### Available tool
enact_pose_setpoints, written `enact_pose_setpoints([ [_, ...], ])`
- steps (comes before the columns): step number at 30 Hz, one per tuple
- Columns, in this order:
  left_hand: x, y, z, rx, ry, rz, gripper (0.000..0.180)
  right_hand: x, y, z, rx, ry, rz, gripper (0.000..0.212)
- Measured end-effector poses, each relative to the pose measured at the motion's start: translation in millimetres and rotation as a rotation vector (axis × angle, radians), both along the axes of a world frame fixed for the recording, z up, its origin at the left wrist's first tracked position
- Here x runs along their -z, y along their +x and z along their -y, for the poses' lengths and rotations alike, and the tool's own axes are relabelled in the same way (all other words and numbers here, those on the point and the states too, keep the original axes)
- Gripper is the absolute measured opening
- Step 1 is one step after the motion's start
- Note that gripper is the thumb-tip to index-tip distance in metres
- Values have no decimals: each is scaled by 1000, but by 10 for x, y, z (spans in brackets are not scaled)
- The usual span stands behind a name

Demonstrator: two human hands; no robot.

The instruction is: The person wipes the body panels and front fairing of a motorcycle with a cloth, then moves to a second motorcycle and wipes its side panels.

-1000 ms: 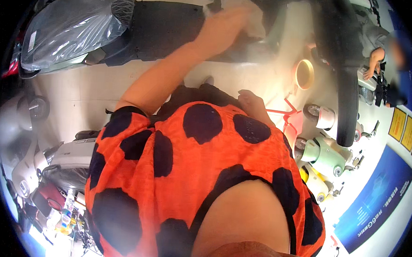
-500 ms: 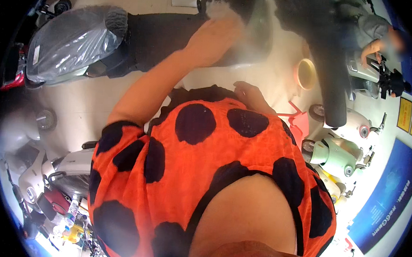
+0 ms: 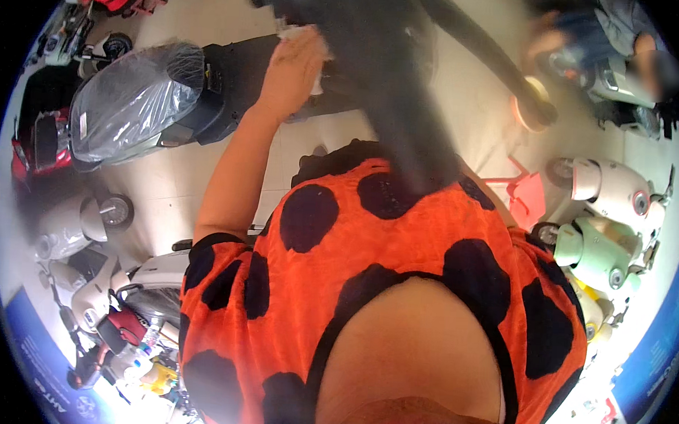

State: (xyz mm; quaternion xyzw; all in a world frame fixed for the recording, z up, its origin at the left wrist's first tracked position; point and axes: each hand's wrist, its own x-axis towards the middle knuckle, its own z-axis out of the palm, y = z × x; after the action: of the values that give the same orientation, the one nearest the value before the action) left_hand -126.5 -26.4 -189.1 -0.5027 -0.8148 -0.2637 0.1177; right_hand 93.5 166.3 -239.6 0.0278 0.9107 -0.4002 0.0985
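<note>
A white cloth is held under the left hand, against the dark body of a scooter, between its footboard and its front column; the fingers are laid close together over the cloth, which is gripped beneath them, and its edges are seen past the fingertips and beside the palm. The right hand is hidden behind a blurred dark handle that is thrust toward the camera, so the state of its fingers cannot be told; only the right forearm is shown at the edge of the orange shirt with black spots.

The scooter's seat, to the left, is wrapped in clear plastic; a round yellow bin is partly covered by the end of a second dark handle; a red stool-like thing is placed below the bin, near a white scooter and a green scooter; at the upper right, a grey sleeve is worn by another person.
</note>
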Motion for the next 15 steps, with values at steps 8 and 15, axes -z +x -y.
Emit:
enact_pose_setpoints([
  [8,99,505,-93,-312,219,205,26,-41,-1,-479,-128,56,85,26],
  [15,411,1116,286,-736,536,1107,23,301,100,-865,-56,22,-37,28],
])
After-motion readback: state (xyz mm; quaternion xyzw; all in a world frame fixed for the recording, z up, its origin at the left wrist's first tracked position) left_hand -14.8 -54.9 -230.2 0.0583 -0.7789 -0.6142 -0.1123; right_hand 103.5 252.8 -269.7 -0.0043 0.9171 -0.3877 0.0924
